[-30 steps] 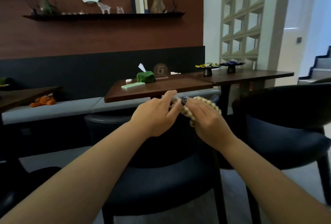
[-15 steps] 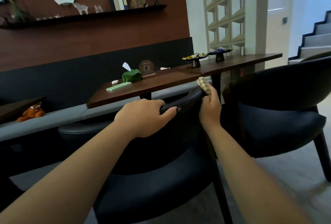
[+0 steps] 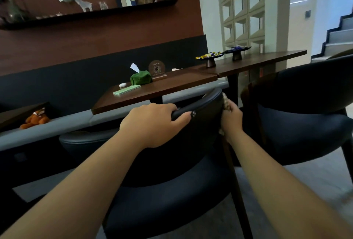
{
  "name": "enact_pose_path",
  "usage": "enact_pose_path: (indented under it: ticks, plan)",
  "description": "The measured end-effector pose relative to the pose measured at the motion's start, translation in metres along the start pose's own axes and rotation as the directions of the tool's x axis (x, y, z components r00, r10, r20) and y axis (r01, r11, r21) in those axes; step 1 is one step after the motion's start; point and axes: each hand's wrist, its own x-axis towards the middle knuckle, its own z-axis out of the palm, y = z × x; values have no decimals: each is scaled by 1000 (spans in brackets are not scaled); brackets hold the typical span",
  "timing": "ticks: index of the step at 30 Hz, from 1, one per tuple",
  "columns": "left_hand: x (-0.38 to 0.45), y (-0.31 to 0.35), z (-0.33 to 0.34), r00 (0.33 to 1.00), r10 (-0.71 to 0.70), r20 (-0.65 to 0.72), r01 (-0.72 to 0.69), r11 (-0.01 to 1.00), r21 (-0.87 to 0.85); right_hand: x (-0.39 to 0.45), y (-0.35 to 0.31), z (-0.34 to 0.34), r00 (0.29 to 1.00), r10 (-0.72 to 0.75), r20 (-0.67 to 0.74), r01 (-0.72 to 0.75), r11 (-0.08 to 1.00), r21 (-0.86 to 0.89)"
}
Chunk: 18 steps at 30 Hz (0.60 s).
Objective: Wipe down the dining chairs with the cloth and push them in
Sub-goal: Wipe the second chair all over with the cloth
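Right beside the chair (image 3: 200, 105) back's edge, cloth (image 3: 226, 103) in right hand (image 3: 231, 118).

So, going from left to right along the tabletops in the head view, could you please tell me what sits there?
White case → green phone → green tissue pouch → round plaque → sweets dish → second dish.

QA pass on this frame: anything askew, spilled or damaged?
Nothing spilled or damaged. Only oddity: an orange plush toy lies on the grey bench. The left hand grips the chair back; the right hand holds the cloth at its edge.
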Motion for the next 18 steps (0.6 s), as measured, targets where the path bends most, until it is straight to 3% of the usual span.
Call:
enact_pose_path:
  ticks: [4,6,8,11,16,18]
  plan:
    - [-3,2,2,998,-3,-56,5,999,43,-13,-32,3,943,-334,-2,334,943,1]
    - [-4,3,4,997,3,-78,1,999,51,-16,-27,3,927,-376,-17,375,927,-20]
    - [-4,3,3,997,9,-78,-5,999,51,-13,-8,6,962,-263,-71,267,962,50]
    - [-4,2,1,999,15,-49,-14,1000,23,-14,22,6,996,28,-84,-19,994,107]
    - [-3,1,3,998,33,-55,-31,999,34,-2,50,-13,942,336,-25,-334,940,68]
    - [-2,0,3,998,37,-50,-35,999,31,6,56,-13,915,396,74,-401,876,267]
